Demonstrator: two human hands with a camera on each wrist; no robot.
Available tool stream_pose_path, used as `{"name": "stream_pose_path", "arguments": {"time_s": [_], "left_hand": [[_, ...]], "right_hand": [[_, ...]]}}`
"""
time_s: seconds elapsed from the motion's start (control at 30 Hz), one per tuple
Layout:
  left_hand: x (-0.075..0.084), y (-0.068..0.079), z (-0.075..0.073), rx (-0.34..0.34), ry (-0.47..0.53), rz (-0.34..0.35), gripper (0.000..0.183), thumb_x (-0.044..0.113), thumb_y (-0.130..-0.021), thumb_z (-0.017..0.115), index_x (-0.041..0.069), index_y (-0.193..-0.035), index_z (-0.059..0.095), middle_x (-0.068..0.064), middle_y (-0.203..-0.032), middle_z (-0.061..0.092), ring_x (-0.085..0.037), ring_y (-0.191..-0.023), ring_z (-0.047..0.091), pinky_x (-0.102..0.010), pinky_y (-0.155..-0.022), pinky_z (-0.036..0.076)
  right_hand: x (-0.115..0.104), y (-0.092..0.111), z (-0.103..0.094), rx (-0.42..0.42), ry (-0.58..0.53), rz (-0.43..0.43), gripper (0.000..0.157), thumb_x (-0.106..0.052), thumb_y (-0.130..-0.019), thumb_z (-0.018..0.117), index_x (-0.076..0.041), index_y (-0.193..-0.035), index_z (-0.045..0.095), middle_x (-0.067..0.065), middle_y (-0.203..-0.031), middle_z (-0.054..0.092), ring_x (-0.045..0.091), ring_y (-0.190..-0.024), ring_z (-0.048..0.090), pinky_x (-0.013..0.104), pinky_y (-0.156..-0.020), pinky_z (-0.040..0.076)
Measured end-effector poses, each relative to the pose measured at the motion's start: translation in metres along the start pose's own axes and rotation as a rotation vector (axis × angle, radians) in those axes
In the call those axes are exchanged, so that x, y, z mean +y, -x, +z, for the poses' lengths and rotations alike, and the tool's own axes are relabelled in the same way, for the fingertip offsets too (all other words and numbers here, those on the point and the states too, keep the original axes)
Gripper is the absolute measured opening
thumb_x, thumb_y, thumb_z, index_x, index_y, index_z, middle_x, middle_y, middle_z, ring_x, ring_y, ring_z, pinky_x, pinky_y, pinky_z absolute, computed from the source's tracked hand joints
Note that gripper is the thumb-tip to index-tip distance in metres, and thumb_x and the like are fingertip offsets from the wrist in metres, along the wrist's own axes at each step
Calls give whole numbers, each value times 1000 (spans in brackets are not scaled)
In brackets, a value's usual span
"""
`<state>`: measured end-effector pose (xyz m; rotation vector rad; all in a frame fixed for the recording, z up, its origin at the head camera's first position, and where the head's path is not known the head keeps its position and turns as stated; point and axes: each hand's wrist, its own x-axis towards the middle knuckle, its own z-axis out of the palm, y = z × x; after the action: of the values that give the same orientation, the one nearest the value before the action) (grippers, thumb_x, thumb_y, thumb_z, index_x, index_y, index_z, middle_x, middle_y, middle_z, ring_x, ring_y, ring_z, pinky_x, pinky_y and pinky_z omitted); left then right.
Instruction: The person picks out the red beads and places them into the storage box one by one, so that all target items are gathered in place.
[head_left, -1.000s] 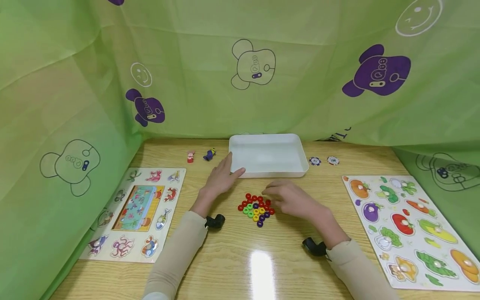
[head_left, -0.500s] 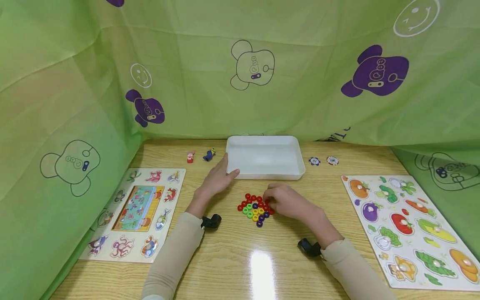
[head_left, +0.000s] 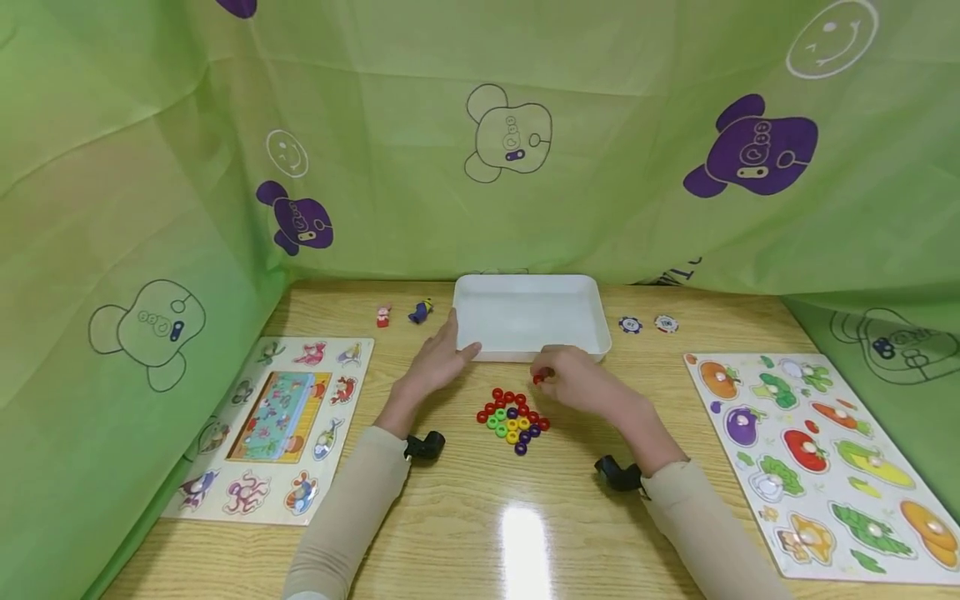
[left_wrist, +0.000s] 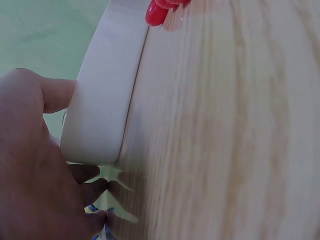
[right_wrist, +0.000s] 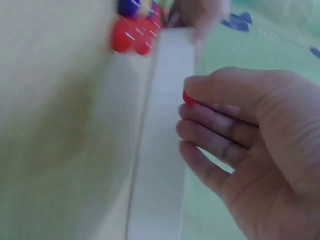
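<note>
My left hand (head_left: pixel 435 362) holds the near left corner of a shallow white tray (head_left: pixel 531 356). Its thumb lies at the front rim and its fingers reach along the left end, as the left wrist view also shows. My right hand (head_left: pixel 577 382) pinches a small red ring (right_wrist: pixel 188 98) between thumb and index finger, just in front of the tray's near right side. Most of that ring is hidden by the fingertips. A cluster of small red, green, yellow and purple rings (head_left: pixel 512 437) lies on the table in front of the tray. The tray's inside shows bare white.
On the left lies a sea-animal puzzle board (head_left: pixel 250 479), on the right a vegetable puzzle board (head_left: pixel 819 500). Two small figurines, one red (head_left: pixel 383 317) and one blue (head_left: pixel 421 312), stand left of the tray. Two poker chips (head_left: pixel 666 323) lie to its right. Green cloth hangs behind.
My right hand has reached into the cluster, taken a red ring and moved away toward the tray. The tray and my left hand have shifted slightly left and nearer.
</note>
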<state>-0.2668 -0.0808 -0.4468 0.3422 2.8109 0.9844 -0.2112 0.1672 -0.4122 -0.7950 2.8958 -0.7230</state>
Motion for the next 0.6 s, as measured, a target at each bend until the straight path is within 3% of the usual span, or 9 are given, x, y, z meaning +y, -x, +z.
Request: {"name": "stream_pose_path", "arguments": {"time_s": [0.2, 0.47, 0.6], "left_hand": [[-6, 1, 1, 15, -6, 13, 83, 52, -94, 38, 8, -149, -4, -12, -157, 6, -27, -145, 12, -48, -117, 8], [-6, 3, -1, 24, 8, 27, 81, 50, -94, 39, 9, -149, -4, -10, -158, 4, -26, -145, 11, -49, -117, 7], [-3, 4, 2, 10, 13, 22, 81, 50, -94, 39, 10, -149, -6, -10, -158, 5, -26, -145, 11, -48, -118, 6]], "right_hand": [[24, -27, -10, 156, 11, 40, 14, -10, -82, 65, -6, -95, 70, 3, -88, 65, 19, -83, 60, 33, -74, 51], [66, -55, -6, 260, -64, 225, 20, -6, -85, 58, 1, -102, 66, 16, -97, 63, 27, -87, 57, 39, -74, 49], [79, -65, -5, 304, -47, 272, 20, -3, -86, 55, 3, -102, 65, 20, -101, 64, 32, -91, 58, 43, -77, 49]]}}
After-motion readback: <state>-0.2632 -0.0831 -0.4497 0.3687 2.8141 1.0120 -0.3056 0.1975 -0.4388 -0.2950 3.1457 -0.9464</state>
